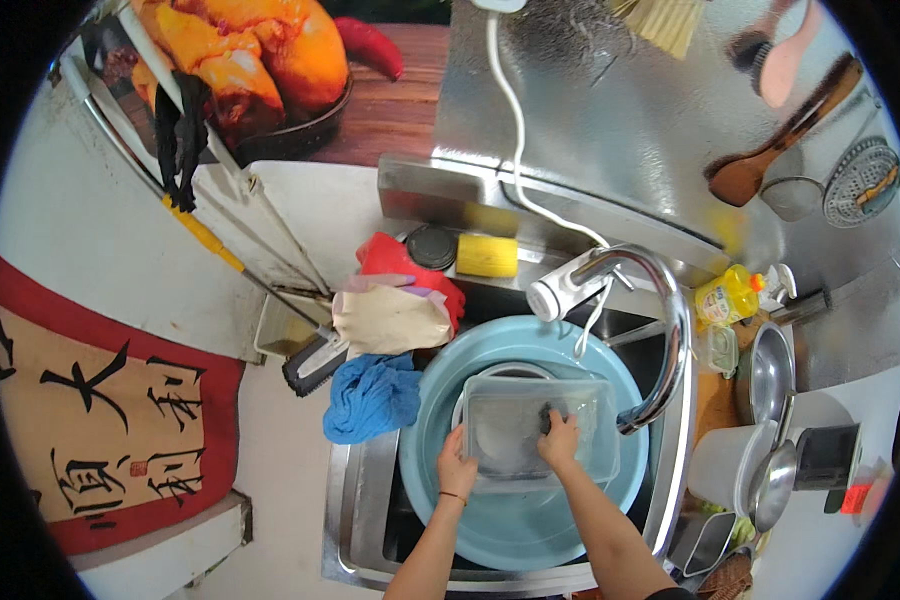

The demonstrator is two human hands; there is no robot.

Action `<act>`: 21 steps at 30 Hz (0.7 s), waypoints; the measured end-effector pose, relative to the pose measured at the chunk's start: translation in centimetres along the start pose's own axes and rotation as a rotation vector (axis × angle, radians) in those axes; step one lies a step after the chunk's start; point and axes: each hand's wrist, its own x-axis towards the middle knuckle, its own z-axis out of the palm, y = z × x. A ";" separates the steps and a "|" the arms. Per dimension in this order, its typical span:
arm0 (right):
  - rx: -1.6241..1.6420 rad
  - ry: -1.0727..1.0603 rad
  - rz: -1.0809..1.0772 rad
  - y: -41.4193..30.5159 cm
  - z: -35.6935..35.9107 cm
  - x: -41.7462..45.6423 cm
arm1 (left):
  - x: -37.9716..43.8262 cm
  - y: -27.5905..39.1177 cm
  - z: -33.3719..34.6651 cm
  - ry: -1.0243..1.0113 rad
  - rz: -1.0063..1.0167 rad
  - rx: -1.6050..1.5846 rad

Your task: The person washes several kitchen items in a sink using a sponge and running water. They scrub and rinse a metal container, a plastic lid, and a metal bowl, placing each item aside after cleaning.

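Note:
My left hand (457, 463) grips the left edge of a clear rectangular plastic container (506, 476), which is tilted over a light blue basin (435, 495). A dark scrubbing pad (546, 417) is pressed against the inside of the container by my right hand (559, 441). Beneath the container a round bowl (510, 369) shows partly at its rim. The basin sits in a stainless steel sink (360, 517), and the chrome faucet (675, 330) arches over its right side.
Left of the basin lie a blue cloth (371, 397) and rubber gloves (394, 319). A yellow sponge (487, 256) rests behind. On the right stand a yellow detergent bottle (729, 295), a metal bowl (769, 371) and a white pot (727, 465). Utensils hang on the wall.

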 end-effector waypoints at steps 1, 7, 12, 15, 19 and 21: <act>0.142 -0.045 -0.049 -1.3 -0.9 -0.8 | -0.2 -0.5 -0.6 0.037 -0.011 -0.030; 0.349 0.006 -0.774 -12.4 -8.5 -1.7 | -0.7 1.3 -0.3 0.152 -0.008 0.130; 0.026 -0.051 -0.931 -16.0 -5.2 2.0 | -0.7 0.7 0.4 0.247 0.051 0.246; -0.063 -0.041 -0.732 -15.6 -4.6 6.0 | -0.7 0.7 0.8 0.297 0.063 0.257; 0.101 -0.036 -0.443 -14.5 -4.1 4.4 | -1.2 0.5 0.9 0.284 0.026 0.228; 0.288 -0.081 -0.287 -12.4 -4.8 5.2 | -1.4 1.1 1.2 0.259 0.026 0.262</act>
